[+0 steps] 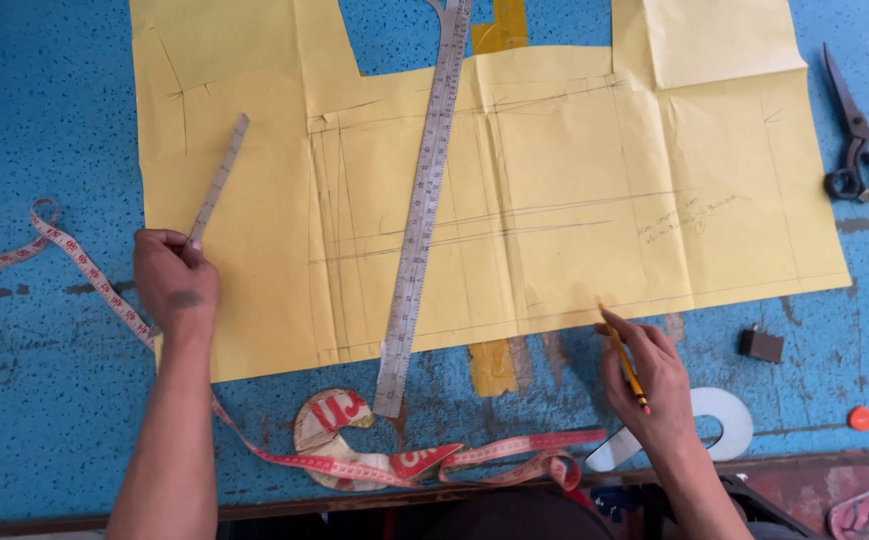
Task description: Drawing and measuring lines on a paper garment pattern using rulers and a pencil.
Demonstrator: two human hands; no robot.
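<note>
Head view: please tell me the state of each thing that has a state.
Yellow paper pattern: flat, creased, pencil-lined.
Long metal ruler: lying across the paper.
Short ruler: held by left hand.
Pencil: in right hand, tip on paper.
Scissors: closed.
Tape measure: unrolled.

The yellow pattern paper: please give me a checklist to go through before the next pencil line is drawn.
1. Yellow pattern paper lies flat on the blue table: not ok, a folded flap sits at its top right.
2. Pencil held in the right hand, tip at the paper's lower edge: ok.
3. Left hand grips the short ruler on the paper: ok.
4. Long steel ruler lies loose across the paper, no hand on it: not ok.
5. Tape measure off the drawing area: ok.
6. Pencil tip sharp: cannot tell.
</note>
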